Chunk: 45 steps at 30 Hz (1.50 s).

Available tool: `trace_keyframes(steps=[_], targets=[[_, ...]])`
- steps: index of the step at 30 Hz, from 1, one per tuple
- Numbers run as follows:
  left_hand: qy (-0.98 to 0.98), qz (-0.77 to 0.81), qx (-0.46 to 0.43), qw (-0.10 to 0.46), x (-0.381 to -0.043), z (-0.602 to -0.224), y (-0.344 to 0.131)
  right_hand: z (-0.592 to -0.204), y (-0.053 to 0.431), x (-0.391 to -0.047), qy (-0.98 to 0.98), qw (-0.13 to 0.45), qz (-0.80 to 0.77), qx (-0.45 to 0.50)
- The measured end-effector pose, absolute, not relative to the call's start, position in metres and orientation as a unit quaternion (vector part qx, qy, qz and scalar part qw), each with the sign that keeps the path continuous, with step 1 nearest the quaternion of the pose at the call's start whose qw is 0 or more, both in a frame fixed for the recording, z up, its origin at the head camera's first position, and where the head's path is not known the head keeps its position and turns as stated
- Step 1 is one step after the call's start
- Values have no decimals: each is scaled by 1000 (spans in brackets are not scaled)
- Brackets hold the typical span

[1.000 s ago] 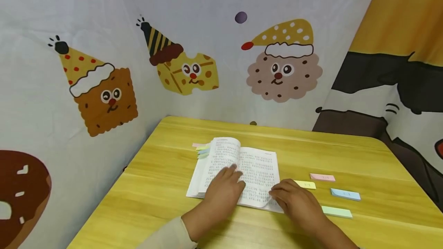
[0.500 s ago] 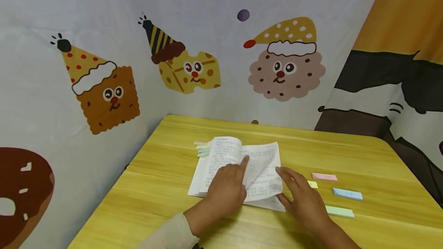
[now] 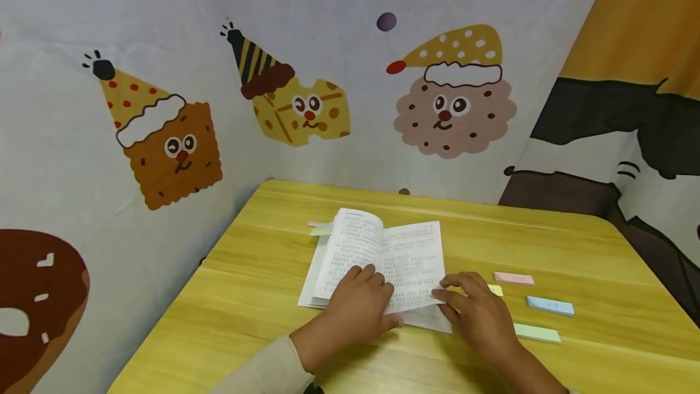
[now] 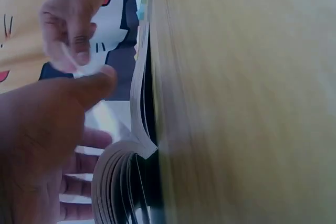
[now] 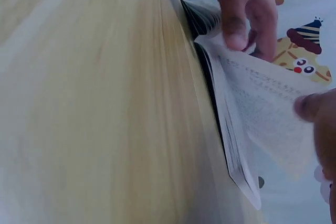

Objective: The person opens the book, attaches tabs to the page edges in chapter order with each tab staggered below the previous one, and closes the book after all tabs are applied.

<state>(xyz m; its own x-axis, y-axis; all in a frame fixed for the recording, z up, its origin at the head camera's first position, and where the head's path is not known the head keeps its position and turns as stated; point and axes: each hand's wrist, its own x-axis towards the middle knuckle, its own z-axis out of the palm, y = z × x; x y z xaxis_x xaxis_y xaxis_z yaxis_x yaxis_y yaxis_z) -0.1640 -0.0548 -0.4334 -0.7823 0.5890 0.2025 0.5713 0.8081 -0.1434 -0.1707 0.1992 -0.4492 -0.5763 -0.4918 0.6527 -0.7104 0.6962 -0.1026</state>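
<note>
An open book (image 3: 358, 236) with printed pages lies on the table, its left side a thick curved stack. My left hand (image 3: 358, 306) rests over the inner part of the pages near the spine, fingers reaching over the paper and thumb by the bottom edge. At the outer edge, my right hand (image 3: 481, 315) pinches a page (image 3: 410, 260) between thumb and fingers. That page stands lifted off the right-hand stack, as the right wrist view shows, with the left hand (image 5: 247, 14) by its inner end. Coloured index tabs (image 3: 322, 231) stick out from the book's left edge.
Right of the book lie a pink sticky-tab pad (image 3: 514, 278), a blue pad (image 3: 550, 305), a green pad (image 3: 538, 333) and a yellow pad (image 3: 496, 290) partly hidden by the right hand. A cloth with cartoon figures (image 3: 301, 111) hangs behind the wooden table (image 3: 246, 260).
My right hand has lifted the page from its lower corner and now holds its outer edge. My left hand's index finger, earlier stretched up along the spine, has drawn back toward the bottom.
</note>
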Motion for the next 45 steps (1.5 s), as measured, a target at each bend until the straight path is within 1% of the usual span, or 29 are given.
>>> trace_keyframes(steps=[2, 4, 5, 6, 8, 10, 11, 13, 16, 17, 19, 23, 26, 29, 31, 33, 35, 36, 38, 40, 41, 43, 45], targets=[[-949, 36, -288, 121, -165, -435, -54, -448, 196, -170, -865, 328, 189, 330], [-952, 26, -264, 150, -167, -436, -55, -448, 193, -168, -874, 321, 200, 306], [-954, 19, -246, 170, -168, -437, -55, -448, 191, -167, -884, 305, 198, 295], [-955, 10, -225, 191, -169, -436, -55, -449, 191, -167, -896, 280, 191, 288], [-955, -8, -184, 233, -170, -435, -57, -451, 192, -166, -920, 202, 174, 287], [-956, -3, -166, 243, -170, -432, -58, -453, 194, -166, -933, 132, 146, 302], [-956, 10, -172, 238, -170, -431, -59, -455, 195, -167, -935, 104, 134, 312], [-951, 43, -220, 215, -170, -429, -59, -456, 197, -168, -934, 68, 126, 326], [-927, 75, -320, 179, -168, -429, -57, -458, 200, -169, -932, 59, 122, 335], [-920, 75, -343, 173, -168, -430, -56, -458, 200, -170, -931, 62, 123, 337], [-914, 70, -363, 168, -167, -432, -55, -457, 201, -170, -928, 72, 123, 344], [-924, 40, -345, 162, -166, -436, -54, -454, 199, -171, -921, 113, 117, 355], [-931, 23, -333, 147, -167, -438, -53, -450, 197, -173, -904, 175, 132, 367], [-937, 10, -321, 138, -169, -441, -52, -447, 195, -173, -874, 262, 163, 376], [-940, 1, -305, 155, -170, -441, -52, -445, 194, -172, -855, 314, 181, 371], [-941, -10, -274, 196, -171, -440, -52, -445, 193, -170, -855, 331, 184, 356], [-940, -21, -233, 247, -172, -439, -52, -447, 192, -169, -873, 298, 177, 342], [-940, -24, -211, 267, -172, -437, -52, -448, 193, -168, -886, 266, 170, 339], [-944, -13, -177, 278, -171, -435, -54, -451, 194, -167, -910, 189, 149, 337], [-949, 16, -180, 259, -169, -432, -55, -455, 195, -167, -922, 128, 132, 340], [-948, 32, -198, 245, -168, -431, -56, -457, 196, -167, -924, 110, 125, 343], [-944, 48, -254, 203, -166, -431, -55, -460, 198, -167, -926, 93, 123, 345], [-934, 49, -310, 173, -164, -433, -55, -460, 199, -168, -924, 92, 126, 349]])
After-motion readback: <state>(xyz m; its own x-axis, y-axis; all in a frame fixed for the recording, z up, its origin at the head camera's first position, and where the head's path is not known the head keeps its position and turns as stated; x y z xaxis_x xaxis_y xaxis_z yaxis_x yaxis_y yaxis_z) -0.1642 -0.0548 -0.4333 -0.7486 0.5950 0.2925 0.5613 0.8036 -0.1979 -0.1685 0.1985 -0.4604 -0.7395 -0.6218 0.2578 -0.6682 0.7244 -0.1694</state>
